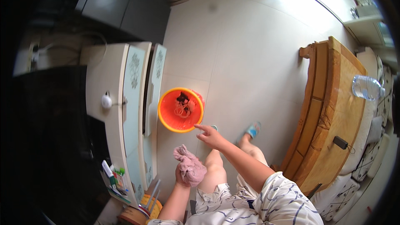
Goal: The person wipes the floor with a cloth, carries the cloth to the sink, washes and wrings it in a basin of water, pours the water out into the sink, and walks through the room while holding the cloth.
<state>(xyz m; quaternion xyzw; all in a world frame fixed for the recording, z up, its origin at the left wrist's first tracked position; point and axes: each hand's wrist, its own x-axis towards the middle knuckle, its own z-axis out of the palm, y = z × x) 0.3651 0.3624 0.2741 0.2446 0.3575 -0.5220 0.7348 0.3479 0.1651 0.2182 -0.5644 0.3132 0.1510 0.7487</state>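
Note:
My left hand (184, 175) is closed around a crumpled pink cloth (191, 168), which bulges above the fist near my knee. My right hand (210, 136) holds nothing; its index finger reaches out beside the rim of a red-orange plastic bucket (167, 117) with a yellow edge. Whether the fingertip touches the rim, I cannot tell. Inside the bucket lie dark and pale tangled items that I cannot name. The bucket stands on the tiled floor beside a drawer (156, 84) that is pulled out.
A white cabinet (106, 59) runs along the left, with a small white round device (106, 101) on top. At right stands a carved wooden table (347, 109) bearing a clear plastic bottle (365, 87) and a black box-shaped device (340, 142). My slippered foot (253, 129) rests between them.

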